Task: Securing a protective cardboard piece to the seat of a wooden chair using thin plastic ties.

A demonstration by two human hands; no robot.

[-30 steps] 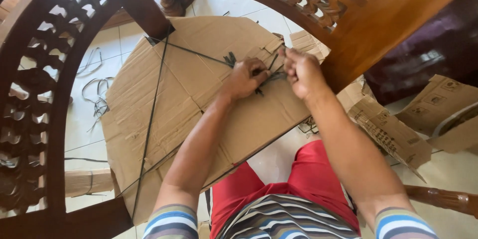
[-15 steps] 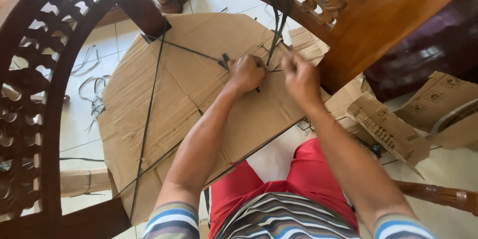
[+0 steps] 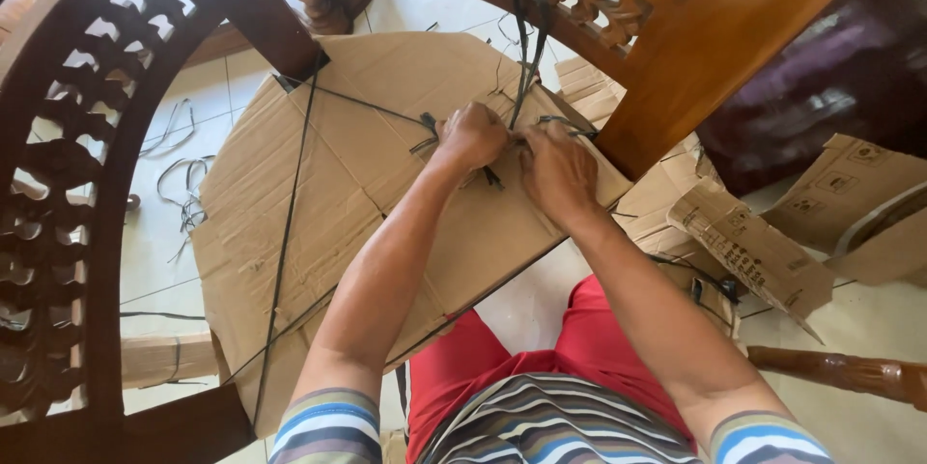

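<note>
A large flat sheet of brown cardboard lies beneath a carved wooden furniture frame, crossed by thin black straps. My left hand and my right hand rest side by side on the cardboard's far right part. Both pinch black strap ends where several straps meet. One black strap runs up from between my hands to the carved rail above. The strap ends under my fingers are hidden.
A thick wooden leg slants at the right. Folded cardboard pieces lie on the tiled floor at the right. Loose black strap scraps lie on the floor at the left. My red shorts and striped shirt fill the bottom.
My hands have drawn closer together on the strap junction. A strap now runs taut from between them up to the carved rail.
</note>
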